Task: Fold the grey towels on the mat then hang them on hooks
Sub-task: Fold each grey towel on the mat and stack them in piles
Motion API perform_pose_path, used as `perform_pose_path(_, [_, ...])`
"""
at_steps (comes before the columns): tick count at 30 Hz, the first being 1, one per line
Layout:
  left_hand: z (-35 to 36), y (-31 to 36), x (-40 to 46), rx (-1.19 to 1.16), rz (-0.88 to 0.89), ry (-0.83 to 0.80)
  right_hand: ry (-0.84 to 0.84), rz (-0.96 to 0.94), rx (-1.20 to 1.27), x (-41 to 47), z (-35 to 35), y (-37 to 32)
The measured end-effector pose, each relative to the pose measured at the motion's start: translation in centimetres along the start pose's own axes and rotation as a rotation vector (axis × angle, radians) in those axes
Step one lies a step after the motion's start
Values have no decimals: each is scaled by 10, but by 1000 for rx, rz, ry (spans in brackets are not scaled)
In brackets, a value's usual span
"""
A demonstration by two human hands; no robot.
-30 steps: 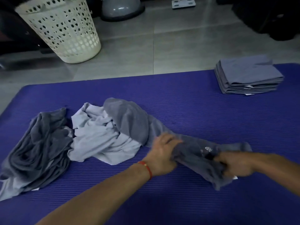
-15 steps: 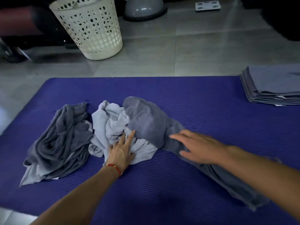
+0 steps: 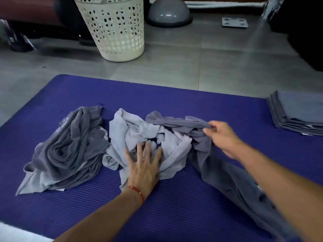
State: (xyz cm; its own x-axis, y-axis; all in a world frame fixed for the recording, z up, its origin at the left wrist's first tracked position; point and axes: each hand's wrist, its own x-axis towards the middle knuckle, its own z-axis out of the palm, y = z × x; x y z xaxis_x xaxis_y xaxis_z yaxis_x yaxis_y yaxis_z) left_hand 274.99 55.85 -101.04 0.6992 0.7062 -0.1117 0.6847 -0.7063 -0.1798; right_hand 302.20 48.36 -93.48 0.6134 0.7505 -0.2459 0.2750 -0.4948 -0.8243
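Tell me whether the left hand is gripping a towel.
No, the left hand lies flat with straight fingers pressing on the pale grey towel.

Home gym: balance dome (image 3: 169, 12), scale (image 3: 234, 22), exercise mat (image 3: 174, 105)

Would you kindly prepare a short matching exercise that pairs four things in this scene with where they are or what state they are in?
Things:
1. left hand
2. right hand
3. folded towel stack
4. laundry basket

Places or states:
A. stands on the tiled floor beyond the mat
B. lies flat, fingers spread, on the light grey towel
C. sits at the right edge of the purple mat
D. pinches an edge of the darker grey towel

Pairs: 1-B, 2-D, 3-C, 4-A
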Motion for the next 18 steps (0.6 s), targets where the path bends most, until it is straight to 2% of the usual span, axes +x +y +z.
perform_pose_path(3, [-10, 2, 30, 119, 178, 102, -92, 73, 60, -18, -77, -5])
perform_pose_path(7, [-11, -20, 75, 386, 333, -45, -40, 175, 68, -51, -154, 7])
perform_pose_path(9, [-16, -41, 88, 485, 281, -85, 23, 189, 40, -72, -183, 20])
perform_pose_path(11, [-26, -54, 96, 503, 158, -108, -30, 186, -18, -98, -206, 39])
perform_pose_path(14, [-41, -26, 95, 372, 74, -100, -243, 223, -138, -136, -211, 73])
perform_pose_path(18, [-56, 80, 72, -125, 400, -48, -213, 398, -205, -160, -175, 112])
